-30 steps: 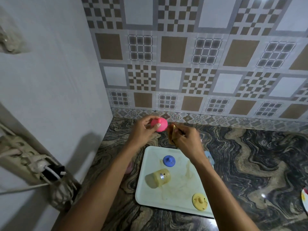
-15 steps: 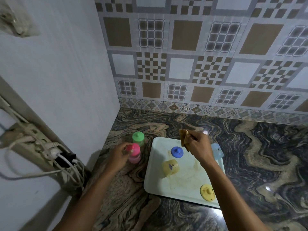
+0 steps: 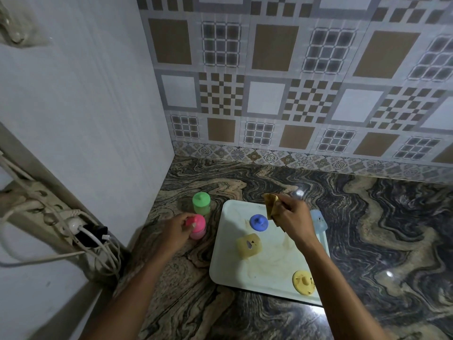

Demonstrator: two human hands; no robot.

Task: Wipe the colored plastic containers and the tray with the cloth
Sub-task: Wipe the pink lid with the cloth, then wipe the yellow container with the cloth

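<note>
The left hand (image 3: pixel 175 230) curls its fingers round the pink container (image 3: pixel 197 227), upright on the worktop (image 3: pixel 367 229) left of the tray (image 3: pixel 228 266). The right hand (image 3: pixel 291 220) pinches the cloth (image 3: pixel 272 204) over the tray's far edge. It is the nearer hand to the yellow container (image 3: pixel 249 245), lying on its side.

In the lower middle of the frame, the left hand (image 3: pixel 175 229) is gripping the pink container (image 3: pixel 198 227), which is standing upright on the marble counter (image 3: pixel 380 241). The green container (image 3: pixel 201 203) is standing just above it. To the right, the right hand (image 3: pixel 291 220) is holding the yellowish cloth (image 3: pixel 272 204) over the upper edge of the white tray (image 3: pixel 228 266). On the tray are lying a blue lid (image 3: pixel 258 222), a yellow container (image 3: pixel 249 245) on its side, and a yellow lid (image 3: pixel 303 282). A light blue container (image 3: pixel 318 220) is showing partly behind the right hand. A power strip (image 3: pixel 73 224) with cables is hanging at the left edge.
</note>
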